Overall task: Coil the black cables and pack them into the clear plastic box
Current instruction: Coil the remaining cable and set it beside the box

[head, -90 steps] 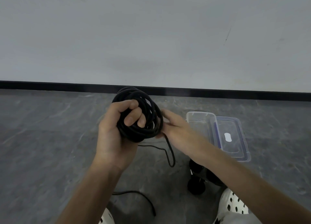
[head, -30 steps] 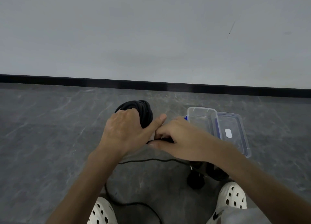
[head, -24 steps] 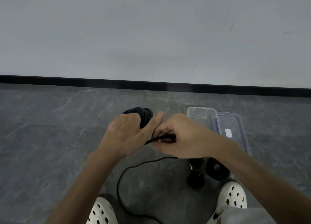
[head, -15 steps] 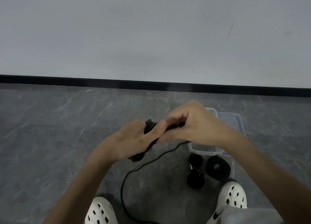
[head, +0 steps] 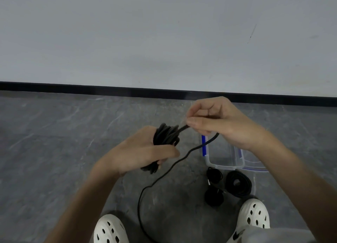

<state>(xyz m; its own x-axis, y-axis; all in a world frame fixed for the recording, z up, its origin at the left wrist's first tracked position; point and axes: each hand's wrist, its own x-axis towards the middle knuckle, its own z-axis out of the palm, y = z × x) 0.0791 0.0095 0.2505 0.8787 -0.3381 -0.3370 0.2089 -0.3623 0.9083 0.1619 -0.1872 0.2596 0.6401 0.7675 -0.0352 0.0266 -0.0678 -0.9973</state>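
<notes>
My left hand (head: 140, 151) grips a flattened bundle of black cable coils (head: 165, 136) at mid frame. My right hand (head: 217, 120) pinches the loose strand of that cable just right of the bundle. The free tail (head: 164, 175) hangs from the right hand and trails down to the floor between my feet. The clear plastic box (head: 225, 160) with blue clips stands open on the floor below my right wrist, partly hidden by it. Three coiled black cables (head: 238, 185) lie on the floor in front of the box.
The box's lid (head: 255, 167) lies right of the box, mostly hidden by my forearm. My white perforated shoes (head: 254, 218) are at the bottom edge. A grey stone floor stretches left, and a wall with a black skirting (head: 91, 88) stands behind.
My left hand has turned and lowered the coil, squeezing it flat. My right hand has lifted up and right, pulling the loose strand over the bundle. The box has come partly back into sight.
</notes>
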